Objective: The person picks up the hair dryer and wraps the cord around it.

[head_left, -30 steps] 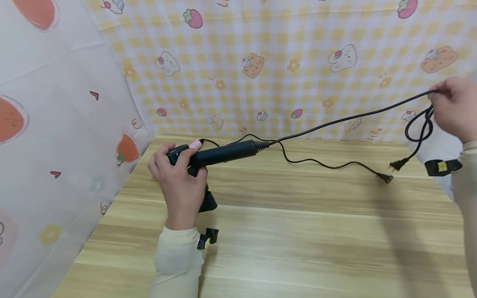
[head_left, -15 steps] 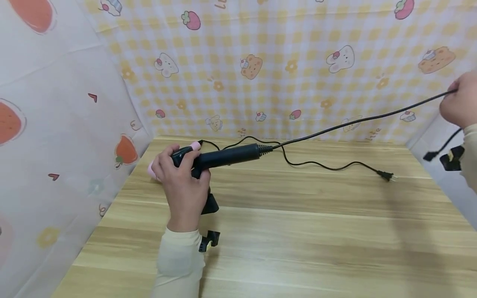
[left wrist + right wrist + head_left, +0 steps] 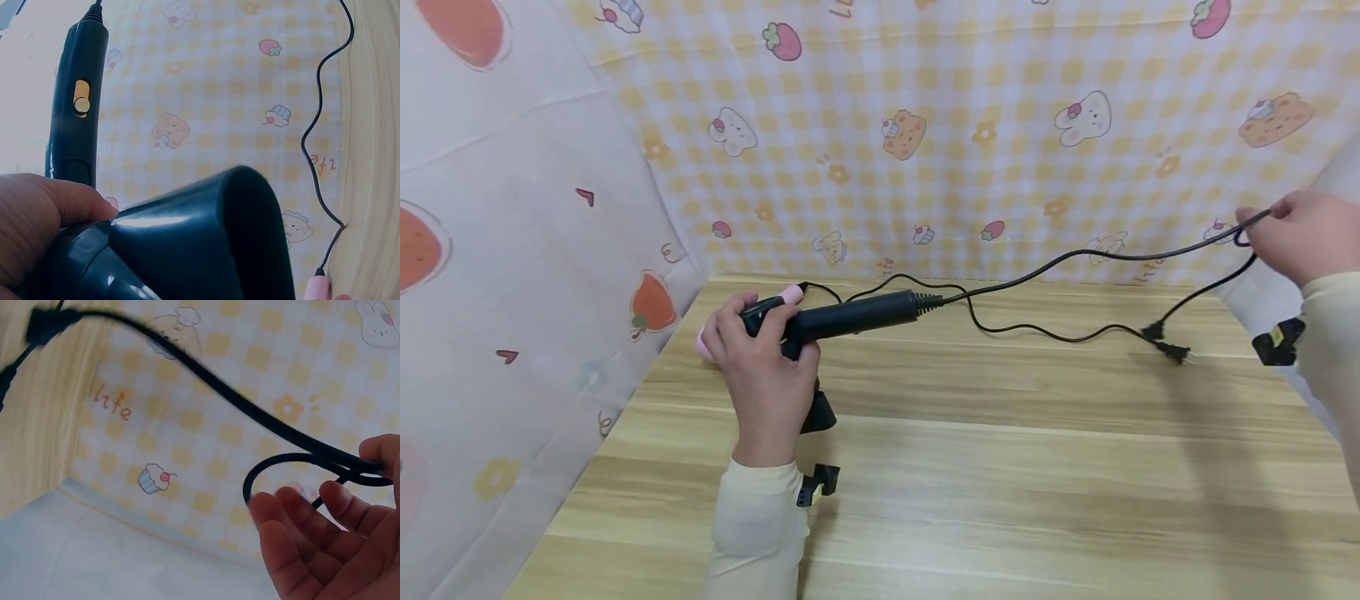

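My left hand (image 3: 763,383) grips a black hair dryer (image 3: 861,316) by its head, above the left of the table. Its handle points right, and the wide nozzle (image 3: 187,231) shows in the left wrist view. From the handle's end a black power cord (image 3: 1078,252) runs up to my right hand (image 3: 1309,237), which pinches it between thumb and forefinger. In the right wrist view a small loop (image 3: 275,456) of this cord hangs by the other fingers. The dryer's plug (image 3: 1152,331) dangles below. Partly hidden behind my left hand lies a pink rod-shaped thing (image 3: 792,293) with a cord.
The pink thing's thin black cord (image 3: 1030,323) winds along the back of the wooden table (image 3: 1000,500), ending in a two-pin plug (image 3: 1172,352). A checked cloth (image 3: 985,167) hangs behind the table. White printed cloth (image 3: 550,250) covers the left side.
My right hand moved out to the right with the cord, then came back left and lower. The cord now sags more, and its plug hangs close to the other plug. My left hand barely moved.
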### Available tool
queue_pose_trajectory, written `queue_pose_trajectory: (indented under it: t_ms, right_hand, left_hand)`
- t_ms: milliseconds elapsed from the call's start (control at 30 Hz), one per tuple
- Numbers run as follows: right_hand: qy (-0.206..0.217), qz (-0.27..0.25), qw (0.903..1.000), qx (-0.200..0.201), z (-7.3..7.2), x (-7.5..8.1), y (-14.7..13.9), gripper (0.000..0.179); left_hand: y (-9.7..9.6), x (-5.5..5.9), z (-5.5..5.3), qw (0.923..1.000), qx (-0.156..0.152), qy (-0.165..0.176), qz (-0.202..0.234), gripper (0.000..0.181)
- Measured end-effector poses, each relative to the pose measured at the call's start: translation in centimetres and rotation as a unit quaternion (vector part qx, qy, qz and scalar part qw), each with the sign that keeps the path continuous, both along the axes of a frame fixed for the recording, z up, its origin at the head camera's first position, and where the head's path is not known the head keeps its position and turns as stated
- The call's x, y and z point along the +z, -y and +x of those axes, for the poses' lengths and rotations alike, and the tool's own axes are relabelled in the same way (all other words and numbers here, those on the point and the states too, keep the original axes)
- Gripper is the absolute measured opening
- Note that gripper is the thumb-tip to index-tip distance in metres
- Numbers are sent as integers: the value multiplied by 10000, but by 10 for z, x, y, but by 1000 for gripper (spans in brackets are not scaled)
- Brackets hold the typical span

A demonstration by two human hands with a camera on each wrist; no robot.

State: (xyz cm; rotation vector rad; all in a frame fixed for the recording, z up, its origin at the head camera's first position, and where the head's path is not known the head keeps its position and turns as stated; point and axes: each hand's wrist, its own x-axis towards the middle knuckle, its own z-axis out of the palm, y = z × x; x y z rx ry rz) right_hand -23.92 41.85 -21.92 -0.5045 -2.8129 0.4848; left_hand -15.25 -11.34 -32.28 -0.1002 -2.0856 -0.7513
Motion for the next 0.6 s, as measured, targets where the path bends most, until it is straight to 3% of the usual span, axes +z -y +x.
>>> queue_pose_trajectory:
  t_ms: [167,333,433,500,600]
  right_hand:
    - [-379,241,9942,976,0,-22,9,58]
    - [-1118,656,9686,2120,-1,-43,20,32]
    - [-1340,958,9628,2144,1,-51,25,41]
    - [-1299,1151,9655,1940,3,-52,26,53]
    - [-859,1255,9760,1561,7,-48,22,65]
  left_hand:
    - [-1,1,0,9999,-101,-11,130,31]
    - [-2,2,-1,9998,-130,130,77,32]
    - [0,2,0,9998,-97,118,113,32]
    - [1,2,1,9999,-79,71,130,32]
    - [3,3,1,9999,-57,42,108,31]
